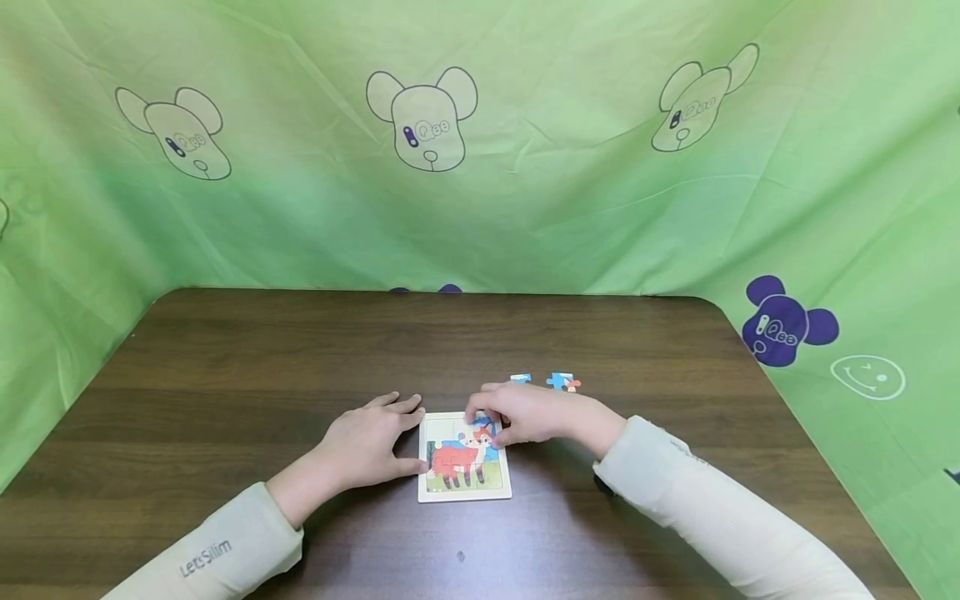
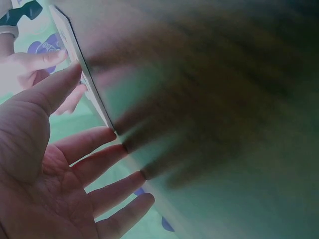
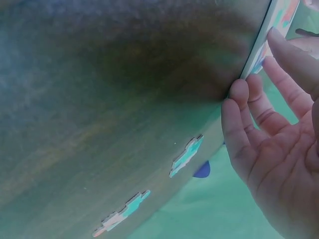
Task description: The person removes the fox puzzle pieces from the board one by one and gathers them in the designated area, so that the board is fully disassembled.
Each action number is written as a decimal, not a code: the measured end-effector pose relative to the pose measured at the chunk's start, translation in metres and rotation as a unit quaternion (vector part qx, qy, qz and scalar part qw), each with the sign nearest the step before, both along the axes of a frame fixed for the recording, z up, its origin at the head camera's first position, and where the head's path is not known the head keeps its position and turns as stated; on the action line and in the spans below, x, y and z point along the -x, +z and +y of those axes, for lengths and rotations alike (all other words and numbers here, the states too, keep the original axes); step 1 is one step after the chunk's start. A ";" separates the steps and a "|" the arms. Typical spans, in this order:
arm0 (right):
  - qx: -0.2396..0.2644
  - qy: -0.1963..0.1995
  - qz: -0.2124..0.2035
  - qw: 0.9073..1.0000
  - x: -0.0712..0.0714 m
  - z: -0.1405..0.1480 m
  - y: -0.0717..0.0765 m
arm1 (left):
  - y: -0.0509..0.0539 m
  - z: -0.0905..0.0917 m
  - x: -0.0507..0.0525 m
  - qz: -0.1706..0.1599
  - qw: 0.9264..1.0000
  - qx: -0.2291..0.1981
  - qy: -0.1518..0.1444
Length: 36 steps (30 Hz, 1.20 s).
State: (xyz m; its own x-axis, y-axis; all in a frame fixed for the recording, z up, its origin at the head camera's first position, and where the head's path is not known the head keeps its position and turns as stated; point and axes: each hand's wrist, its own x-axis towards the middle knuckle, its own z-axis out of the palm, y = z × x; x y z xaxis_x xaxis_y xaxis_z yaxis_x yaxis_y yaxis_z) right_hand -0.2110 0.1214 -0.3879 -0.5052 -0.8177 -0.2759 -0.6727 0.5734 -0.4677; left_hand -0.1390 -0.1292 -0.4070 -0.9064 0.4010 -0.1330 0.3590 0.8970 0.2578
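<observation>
Orange fox puzzle [image 1: 457, 457] sits on the counter [image 1: 262, 358], left hand [image 1: 367, 446] fingers spread at its left edge, right hand's [image 1: 528, 412] over its upper-right corner, pinch unclear; uneven pressing could skew it.

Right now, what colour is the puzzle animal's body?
The puzzle animal's body is orange-red, clearest in the head view.

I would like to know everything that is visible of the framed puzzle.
The framed puzzle is thin, squarish and wooden-looking, with a pale border. Its picture shows a red animal above green, with some blue behind. Thin joint lines cross it. The upper left is pale and looks unfilled. It lies flat on the brown table. The left grip touches its left edge; the right grip touches it at the upper right corner and hides part of it.
</observation>
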 end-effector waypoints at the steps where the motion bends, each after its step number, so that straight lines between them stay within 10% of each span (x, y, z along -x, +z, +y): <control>1: -0.005 -0.002 -0.003 1.000 0.000 -0.001 0.001 | 0.000 0.000 0.000 0.000 1.000 0.000 0.000; 36: 0.026 0.022 0.030 0.999 0.000 -0.005 -0.002 | 0.000 0.000 0.001 -0.006 1.000 0.010 0.001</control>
State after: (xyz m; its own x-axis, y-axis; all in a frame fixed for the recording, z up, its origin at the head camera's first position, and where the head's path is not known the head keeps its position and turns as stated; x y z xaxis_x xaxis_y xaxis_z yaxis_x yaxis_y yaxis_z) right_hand -0.2112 0.1159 -0.3898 -0.4833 -0.8515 -0.2032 -0.7237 0.5192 -0.4546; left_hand -0.1403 -0.1290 -0.4067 -0.9057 0.3958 -0.1515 0.3538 0.9029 0.2441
